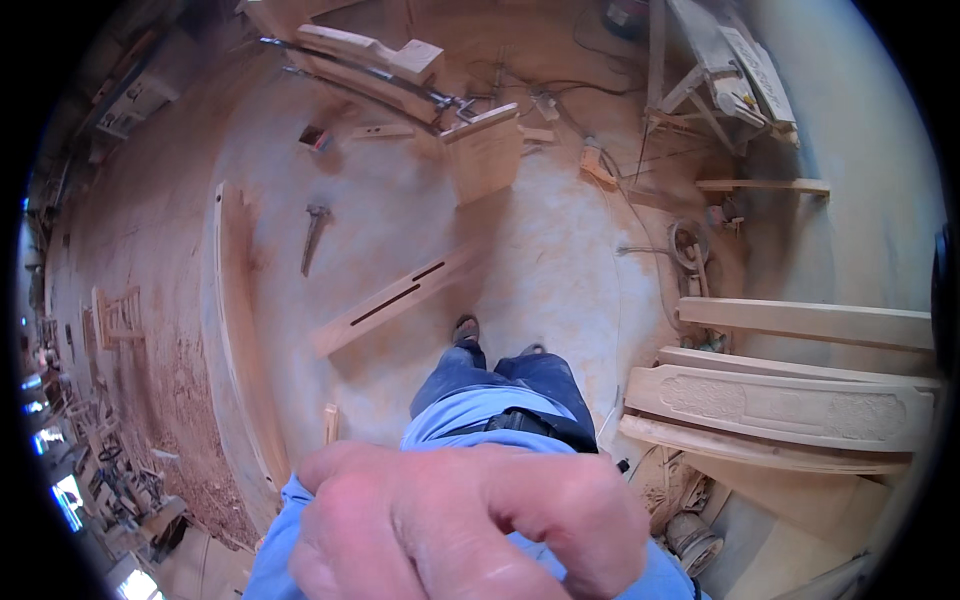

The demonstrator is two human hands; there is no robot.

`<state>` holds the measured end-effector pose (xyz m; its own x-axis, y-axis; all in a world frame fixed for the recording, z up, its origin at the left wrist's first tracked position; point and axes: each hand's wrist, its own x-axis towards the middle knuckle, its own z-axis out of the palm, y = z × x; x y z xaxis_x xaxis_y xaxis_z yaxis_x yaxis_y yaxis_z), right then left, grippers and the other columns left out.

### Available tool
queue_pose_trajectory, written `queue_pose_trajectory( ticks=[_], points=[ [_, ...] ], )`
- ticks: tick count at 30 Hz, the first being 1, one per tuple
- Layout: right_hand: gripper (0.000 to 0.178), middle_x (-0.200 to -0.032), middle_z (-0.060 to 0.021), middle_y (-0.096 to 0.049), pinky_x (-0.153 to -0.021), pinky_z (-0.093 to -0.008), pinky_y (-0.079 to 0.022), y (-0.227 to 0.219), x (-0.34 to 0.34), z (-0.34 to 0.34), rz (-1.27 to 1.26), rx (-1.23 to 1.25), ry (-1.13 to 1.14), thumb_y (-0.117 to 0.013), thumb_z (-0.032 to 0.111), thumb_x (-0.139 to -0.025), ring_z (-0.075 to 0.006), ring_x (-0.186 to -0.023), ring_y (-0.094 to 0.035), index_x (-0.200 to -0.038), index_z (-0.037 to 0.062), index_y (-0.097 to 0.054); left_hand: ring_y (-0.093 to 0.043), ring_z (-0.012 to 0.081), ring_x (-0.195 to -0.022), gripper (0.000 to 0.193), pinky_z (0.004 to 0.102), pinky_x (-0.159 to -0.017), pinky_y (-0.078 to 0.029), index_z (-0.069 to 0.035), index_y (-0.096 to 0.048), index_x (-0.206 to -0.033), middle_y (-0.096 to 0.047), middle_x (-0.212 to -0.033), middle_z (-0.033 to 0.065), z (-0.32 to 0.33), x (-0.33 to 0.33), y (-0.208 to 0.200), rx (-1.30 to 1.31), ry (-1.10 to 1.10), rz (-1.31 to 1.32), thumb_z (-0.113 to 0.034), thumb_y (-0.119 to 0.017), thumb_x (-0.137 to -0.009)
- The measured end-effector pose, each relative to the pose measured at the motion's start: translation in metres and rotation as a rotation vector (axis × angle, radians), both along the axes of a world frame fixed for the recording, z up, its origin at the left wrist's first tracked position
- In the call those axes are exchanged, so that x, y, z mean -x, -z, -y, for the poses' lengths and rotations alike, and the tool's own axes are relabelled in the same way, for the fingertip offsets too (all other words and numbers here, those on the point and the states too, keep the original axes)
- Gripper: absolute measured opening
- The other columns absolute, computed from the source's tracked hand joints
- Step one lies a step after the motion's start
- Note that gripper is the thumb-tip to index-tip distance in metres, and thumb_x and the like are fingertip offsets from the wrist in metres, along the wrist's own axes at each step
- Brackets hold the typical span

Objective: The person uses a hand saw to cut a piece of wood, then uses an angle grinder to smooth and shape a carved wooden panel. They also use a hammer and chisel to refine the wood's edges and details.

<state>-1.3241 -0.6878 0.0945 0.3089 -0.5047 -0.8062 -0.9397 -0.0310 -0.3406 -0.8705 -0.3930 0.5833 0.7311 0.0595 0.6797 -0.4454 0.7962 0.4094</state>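
One hand, which looks like my left hand, fills the lower middle very close up. Its fingers are curled and bent at the knuckles, and the fingertips run out of the lower edge, so anything in them is hidden. My right hand does not show. Beyond the hand, my feet stand on the dusty floor. In front of them lies a pale wooden board with two dark slots. A tapered hand tool lies farther left, past a long wooden beam.
On the right are a carved wooden panel and several planks. A long bar clamp lies along wooden pieces at the far side. Cables and an orange-brown block lie far right. Wood dust covers the left floor.
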Motion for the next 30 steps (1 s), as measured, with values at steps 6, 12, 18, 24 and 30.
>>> queue_pose_trajectory(
  ticks=[6, 12, 18, 24, 30],
  points=[
    [0.034, -0.091, -0.0159, -0.075, -0.067, -0.0326, -0.055, -0.013, -0.050, 0.039, -0.059, -0.014, -0.077, -0.067, 0.007, -0.086, -0.0207, -0.075, -0.070, -0.116, -0.0082, -0.069, -0.055, 0.0245, -0.081, 0.021, 0.0343, -0.069, -0.050, -0.004, -0.070, -0.076, -0.066, -0.091, 0.0013, 0.044, -0.027, -0.027, -0.250, 0.044, -0.281, 0.008, -0.086, -0.068],
    [0.032, -0.091, -0.0158, -0.075, -0.065, -0.0315, -0.055, 0.015, -0.126, 0.129, -0.034, -0.018, -0.349, -0.066, 0.008, -0.088, -0.0201, -0.076, -0.070, -0.115, -0.0085, -0.069, -0.055, 0.0249, -0.080, 0.022, 0.0349, -0.070, -0.049, -0.004, -0.068, -0.073, -0.066, -0.091, 0.0020, 0.149, -0.060, 0.003, -0.003, -0.172, -0.080, 0.007, -0.086, -0.067],
    [0.033, -0.098, -0.0178, -0.074, -0.067, -0.0310, -0.055, -0.012, -0.291, 0.219, -0.057, -0.066, -0.370, -0.064, 0.004, -0.088, -0.0201, -0.084, -0.071, -0.119, -0.0080, -0.067, -0.055, 0.0251, -0.082, 0.024, 0.0350, -0.071, -0.049, -0.008, -0.067, -0.069, -0.067, -0.093, -0.0006, 0.189, -0.089, -0.060, -0.313, -0.196, -0.302, 0.006, -0.086, -0.068],
    [0.044, -0.103, -0.0177, -0.072, -0.068, -0.0286, -0.055, -0.021, -0.391, 0.300, 0.093, -0.145, -0.205, -0.065, 0.000, -0.084, -0.0185, -0.081, -0.071, -0.128, -0.0070, -0.063, -0.054, 0.0278, -0.085, 0.010, 0.0408, -0.079, -0.048, -0.010, -0.065, -0.073, -0.068, -0.094, 0.0049, 0.220, -0.111, -0.056, -0.335, -0.175, -0.221, -0.010, -0.068, -0.082],
    [0.042, -0.096, -0.0135, -0.074, -0.069, -0.0301, -0.053, -0.026, -0.417, 0.299, 0.224, -0.148, -0.420, -0.069, 0.007, -0.084, -0.0161, -0.075, -0.069, -0.126, 0.0010, -0.067, -0.053, 0.0311, -0.089, 0.030, 0.0476, -0.088, -0.047, -0.012, -0.062, -0.078, -0.069, -0.095, 0.0118, 0.236, -0.150, -0.005, -0.278, -0.024, 0.088, -0.028, -0.047, -0.099]
  ],
)
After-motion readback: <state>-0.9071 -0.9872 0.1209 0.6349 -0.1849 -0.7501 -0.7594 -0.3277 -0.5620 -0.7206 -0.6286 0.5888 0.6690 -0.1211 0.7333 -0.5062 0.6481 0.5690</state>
